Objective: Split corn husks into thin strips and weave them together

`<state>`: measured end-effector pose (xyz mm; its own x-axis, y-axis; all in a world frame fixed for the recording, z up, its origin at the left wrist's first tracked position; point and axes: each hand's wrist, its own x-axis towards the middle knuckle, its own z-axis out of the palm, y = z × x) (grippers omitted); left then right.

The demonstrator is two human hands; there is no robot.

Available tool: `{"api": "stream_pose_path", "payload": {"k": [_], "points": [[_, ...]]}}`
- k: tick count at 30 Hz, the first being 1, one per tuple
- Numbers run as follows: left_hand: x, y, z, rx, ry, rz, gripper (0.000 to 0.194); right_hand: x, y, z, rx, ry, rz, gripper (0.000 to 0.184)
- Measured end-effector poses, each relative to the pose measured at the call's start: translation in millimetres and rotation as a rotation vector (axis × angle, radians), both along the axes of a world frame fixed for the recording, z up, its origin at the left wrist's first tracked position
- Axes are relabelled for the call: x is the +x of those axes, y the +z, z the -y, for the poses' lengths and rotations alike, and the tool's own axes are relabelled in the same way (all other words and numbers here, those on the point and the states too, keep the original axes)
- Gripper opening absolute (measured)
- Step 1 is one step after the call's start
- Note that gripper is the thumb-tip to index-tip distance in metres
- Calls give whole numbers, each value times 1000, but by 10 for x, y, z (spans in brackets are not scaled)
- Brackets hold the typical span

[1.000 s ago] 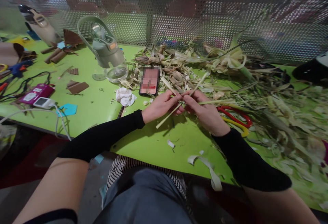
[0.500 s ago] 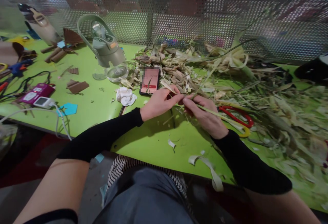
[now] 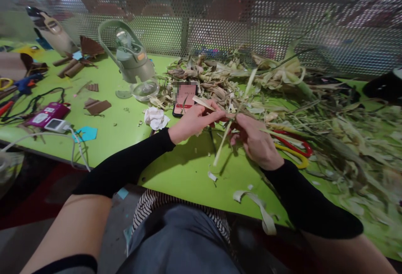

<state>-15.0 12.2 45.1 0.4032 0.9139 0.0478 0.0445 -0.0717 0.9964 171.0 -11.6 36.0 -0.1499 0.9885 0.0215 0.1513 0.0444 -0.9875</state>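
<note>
My left hand [image 3: 193, 121] is closed in a pinch on a narrow strip of dried corn husk [image 3: 202, 101], one end of which sticks out over its knuckles. Close beside it, my right hand [image 3: 260, 143] is also pinched shut on husk strips where they meet between the hands. A pale green strip [image 3: 221, 147] crosses this spot, its lower end hanging over the table and its upper end slanting up. My fingers partly hide how the strips join. Under the right wrist lie scissors with red and yellow handles [image 3: 297, 156].
Heaps of corn husk [image 3: 216, 83] cover the back and right of the green table [image 3: 179, 182]. A phone [image 3: 184, 108], crumpled tissue [image 3: 156, 118] and clear bottle [image 3: 135, 67] stand or lie left of the hands. Farther left are a purple box [image 3: 48, 114], cables and a blue glue gun [image 3: 27, 83].
My right hand has shifted slightly right, away from the left. The pale green strip now crosses between the hands, its end pointing down toward me.
</note>
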Motion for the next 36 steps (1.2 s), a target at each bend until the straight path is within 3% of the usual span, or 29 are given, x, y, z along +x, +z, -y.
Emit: {"api": "stream_pose_path", "payload": {"k": [6, 12, 19, 24, 29, 32, 36], "points": [[47, -32, 16, -218, -35, 203, 12, -5, -51, -51, 64, -125, -49, 24], [124, -89, 54, -251, -88, 207, 12, -20, -20, -40, 62, -79, -28, 32], [114, -48, 17, -435, 69, 346, 11, 16, -12, -52, 34, -8, 60, 37], [110, -50, 6, -425, 110, 337, 10, 14, -28, -75, 94, -2, 223, 27], [71, -112, -19, -265, 47, 172, 10, 24, -34, -89, 170, -31, 272, 18], [-30, -100, -96, -183, -73, 116, 14, 50, -18, -90, 166, -50, 288, 15], [-173, -62, -209, -261, -244, 128, 16, 74, 15, -92, 145, -29, 284, 16]]}}
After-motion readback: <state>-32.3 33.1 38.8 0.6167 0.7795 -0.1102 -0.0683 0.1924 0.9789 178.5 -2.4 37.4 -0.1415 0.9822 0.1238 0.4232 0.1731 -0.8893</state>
